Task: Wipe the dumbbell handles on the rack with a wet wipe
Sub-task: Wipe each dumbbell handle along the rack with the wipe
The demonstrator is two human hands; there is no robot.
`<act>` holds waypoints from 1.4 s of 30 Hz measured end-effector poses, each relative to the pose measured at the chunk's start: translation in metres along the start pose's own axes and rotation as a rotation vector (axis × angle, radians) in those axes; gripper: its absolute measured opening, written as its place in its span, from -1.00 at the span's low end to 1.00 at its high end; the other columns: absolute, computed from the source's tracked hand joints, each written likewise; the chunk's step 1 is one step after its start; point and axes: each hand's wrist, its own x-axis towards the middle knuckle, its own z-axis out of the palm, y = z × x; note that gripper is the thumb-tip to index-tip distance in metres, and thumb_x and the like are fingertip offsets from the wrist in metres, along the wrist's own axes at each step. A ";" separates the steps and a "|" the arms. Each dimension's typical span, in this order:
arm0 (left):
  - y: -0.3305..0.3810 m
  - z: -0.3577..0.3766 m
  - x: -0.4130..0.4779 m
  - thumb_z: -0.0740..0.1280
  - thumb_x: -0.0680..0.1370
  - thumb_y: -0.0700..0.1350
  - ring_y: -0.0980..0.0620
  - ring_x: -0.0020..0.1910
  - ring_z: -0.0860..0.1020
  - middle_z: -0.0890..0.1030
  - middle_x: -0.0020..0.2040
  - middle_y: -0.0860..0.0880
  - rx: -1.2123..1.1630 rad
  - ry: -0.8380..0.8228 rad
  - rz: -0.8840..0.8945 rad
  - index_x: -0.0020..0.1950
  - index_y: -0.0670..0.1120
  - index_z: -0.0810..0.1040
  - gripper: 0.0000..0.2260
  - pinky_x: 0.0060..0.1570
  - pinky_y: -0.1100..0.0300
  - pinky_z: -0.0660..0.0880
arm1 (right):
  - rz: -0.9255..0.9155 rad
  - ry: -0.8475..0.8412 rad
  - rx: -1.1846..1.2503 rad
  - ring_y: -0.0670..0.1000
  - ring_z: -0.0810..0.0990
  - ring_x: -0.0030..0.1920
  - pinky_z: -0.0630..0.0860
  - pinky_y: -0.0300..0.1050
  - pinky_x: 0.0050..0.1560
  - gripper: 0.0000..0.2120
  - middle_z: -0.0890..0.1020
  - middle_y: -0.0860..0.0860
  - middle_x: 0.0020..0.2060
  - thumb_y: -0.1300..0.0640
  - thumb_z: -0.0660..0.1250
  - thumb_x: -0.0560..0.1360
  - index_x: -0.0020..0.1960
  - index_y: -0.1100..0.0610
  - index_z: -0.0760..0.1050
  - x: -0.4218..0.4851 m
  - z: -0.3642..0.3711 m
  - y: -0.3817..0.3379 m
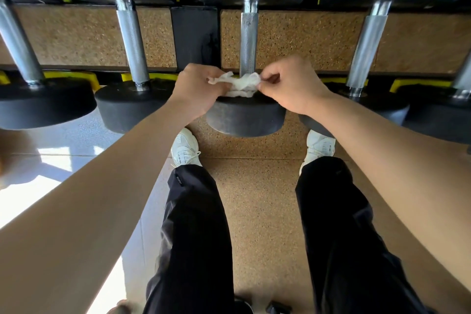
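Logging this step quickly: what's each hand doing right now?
Left hand: pinching the wet wipe.
Right hand: pinching the same wipe's other end.

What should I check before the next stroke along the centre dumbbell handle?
1. Grip on wet wipe: ok, left hand and right hand both pinch it.
2. Wipe spread flat: not ok, it is bunched.
3. Wipe wrapped round centre dumbbell handle: cannot tell.
4. Handle beyond the wipe unobstructed: ok, bare.
5. Wipe damp: cannot tell.
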 end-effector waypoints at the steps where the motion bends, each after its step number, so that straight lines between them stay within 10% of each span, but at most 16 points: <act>1: -0.002 -0.001 0.001 0.48 0.52 -0.09 0.08 -0.10 0.61 0.69 -0.13 0.03 0.044 0.014 0.015 -0.03 0.11 0.68 -0.90 -0.16 0.20 0.46 | 0.014 -0.037 0.007 -0.08 0.64 -0.09 0.55 -0.18 0.03 -0.81 0.70 -0.04 -0.05 0.10 0.45 0.50 0.11 0.08 0.67 0.002 0.000 -0.001; 19: 0.008 -0.014 0.020 0.54 0.47 -0.12 0.24 -0.15 0.59 0.68 -0.10 0.07 0.291 -0.166 0.278 -0.02 0.02 0.72 -0.89 0.03 0.21 0.58 | 0.154 -0.135 -0.015 -0.15 0.58 -0.17 0.41 -0.37 -0.21 -0.83 0.64 -0.11 -0.16 0.18 0.56 0.41 -0.03 0.05 0.66 0.019 -0.007 0.003; 23: 0.006 -0.005 0.026 0.58 0.43 -0.04 0.09 -0.16 0.65 0.69 -0.15 0.00 0.293 -0.069 0.250 -0.05 0.02 0.71 -0.86 0.00 0.11 0.63 | 0.251 -0.172 -0.052 0.02 0.63 0.03 0.55 -0.07 0.13 -0.69 0.68 0.00 0.03 0.13 0.57 0.41 0.12 0.10 0.65 0.025 -0.012 0.011; 42: -0.002 -0.006 0.052 0.52 0.49 0.04 -0.02 0.00 0.65 0.70 -0.03 0.00 0.450 -0.103 0.001 -0.02 0.05 0.72 -0.87 0.08 0.08 0.61 | 0.111 -0.117 -0.141 0.00 0.61 -0.10 0.52 -0.11 -0.06 -0.92 0.62 -0.01 -0.10 0.16 0.49 0.49 -0.03 0.12 0.65 0.033 0.011 0.012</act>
